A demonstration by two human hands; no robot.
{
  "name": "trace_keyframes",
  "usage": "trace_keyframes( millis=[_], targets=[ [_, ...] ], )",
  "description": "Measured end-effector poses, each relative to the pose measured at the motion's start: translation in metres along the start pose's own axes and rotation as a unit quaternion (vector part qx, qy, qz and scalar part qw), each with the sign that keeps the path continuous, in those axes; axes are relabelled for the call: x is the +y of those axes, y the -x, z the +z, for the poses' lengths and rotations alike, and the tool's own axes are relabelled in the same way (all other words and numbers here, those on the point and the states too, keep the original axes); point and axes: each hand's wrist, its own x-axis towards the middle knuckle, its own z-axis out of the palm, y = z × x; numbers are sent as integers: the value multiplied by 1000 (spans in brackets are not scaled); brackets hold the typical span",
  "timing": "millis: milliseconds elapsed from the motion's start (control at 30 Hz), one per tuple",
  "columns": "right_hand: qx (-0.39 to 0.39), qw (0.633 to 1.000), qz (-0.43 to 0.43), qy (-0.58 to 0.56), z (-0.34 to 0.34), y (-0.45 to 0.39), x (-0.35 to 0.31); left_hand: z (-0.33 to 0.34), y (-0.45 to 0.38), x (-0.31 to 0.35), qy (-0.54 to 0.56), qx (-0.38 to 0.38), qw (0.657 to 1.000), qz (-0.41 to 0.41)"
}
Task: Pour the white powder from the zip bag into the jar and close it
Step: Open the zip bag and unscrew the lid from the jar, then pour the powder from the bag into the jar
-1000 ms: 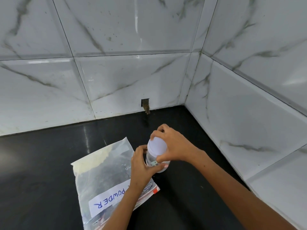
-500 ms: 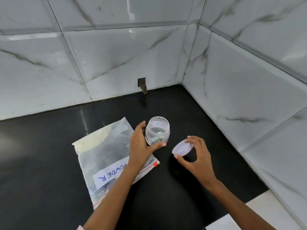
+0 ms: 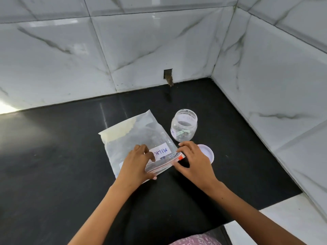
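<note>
Our left hand [image 3: 137, 164] and right hand [image 3: 192, 160] pinch the bag [image 3: 136, 138] at its zip end — powder pooled far from our grip, jar [image 3: 184, 125] open beyond it — so a hasty tear risks spillage.

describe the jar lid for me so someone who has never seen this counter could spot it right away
On the black counter that runs into the tiled corner, find the open clear jar right of the zip bag. Nearer the person, the lid lies flat, partly hidden by the right hand. It is the only round, flat, opaque white thing there.
</note>
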Motion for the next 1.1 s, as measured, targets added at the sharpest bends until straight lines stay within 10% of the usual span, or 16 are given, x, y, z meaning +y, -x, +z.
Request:
trace_keyframes(
  millis=[267, 533, 1100],
  targets=[
    [-78, 992, -92, 35, 4, -27, -20, -35, 15, -8, 66, 89, 994, -24],
    [29, 993, -108, -47, -43, -91, -63, -110, 9, -23, 137, 249, 959, -6],
    [32, 983, -57, -173, -70, -150, -102, -126, -33, 19, -50, 390, 919, 40]
  ],
)
